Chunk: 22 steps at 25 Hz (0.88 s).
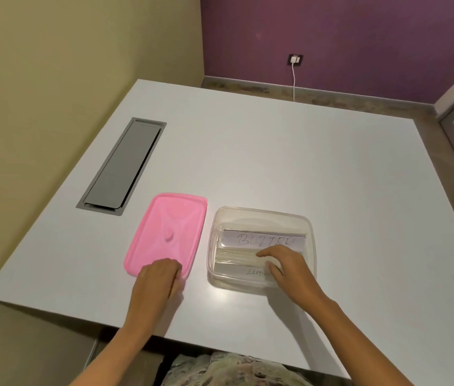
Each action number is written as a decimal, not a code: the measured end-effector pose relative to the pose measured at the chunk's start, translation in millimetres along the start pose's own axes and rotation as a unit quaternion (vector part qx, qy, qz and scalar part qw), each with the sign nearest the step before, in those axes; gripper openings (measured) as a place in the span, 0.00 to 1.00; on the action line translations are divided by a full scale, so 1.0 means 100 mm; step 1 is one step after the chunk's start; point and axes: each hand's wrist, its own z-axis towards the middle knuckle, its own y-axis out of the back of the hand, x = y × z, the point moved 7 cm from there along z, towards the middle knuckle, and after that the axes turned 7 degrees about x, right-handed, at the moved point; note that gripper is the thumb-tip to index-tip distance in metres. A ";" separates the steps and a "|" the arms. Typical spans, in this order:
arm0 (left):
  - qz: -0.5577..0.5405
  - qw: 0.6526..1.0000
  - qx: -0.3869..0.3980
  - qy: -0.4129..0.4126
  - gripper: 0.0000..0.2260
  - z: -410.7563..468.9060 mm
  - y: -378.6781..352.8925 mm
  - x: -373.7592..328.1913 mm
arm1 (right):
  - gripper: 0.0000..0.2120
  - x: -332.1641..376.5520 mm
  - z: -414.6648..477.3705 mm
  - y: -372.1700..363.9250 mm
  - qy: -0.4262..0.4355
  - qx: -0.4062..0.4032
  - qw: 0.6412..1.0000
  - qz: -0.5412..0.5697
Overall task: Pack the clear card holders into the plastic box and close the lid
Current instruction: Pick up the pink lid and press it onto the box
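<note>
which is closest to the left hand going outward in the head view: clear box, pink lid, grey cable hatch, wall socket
1. pink lid, under the left hand, at its near corner
2. clear box, to the right of the lid
3. grey cable hatch, farther back on the left
4. wall socket, on the purple wall

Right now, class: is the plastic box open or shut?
Open. The pink lid lies flat on the table left of the box, and the right hand reaches inside.

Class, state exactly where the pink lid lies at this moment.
In the head view the pink lid lies flat on the white table, just left of the clear plastic box, with the left hand on its near corner.
</note>
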 end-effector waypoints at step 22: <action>0.194 0.976 0.071 -0.065 0.13 0.36 -0.37 0.31 | 0.11 -0.06 0.07 0.13 -0.031 -0.060 0.996 0.053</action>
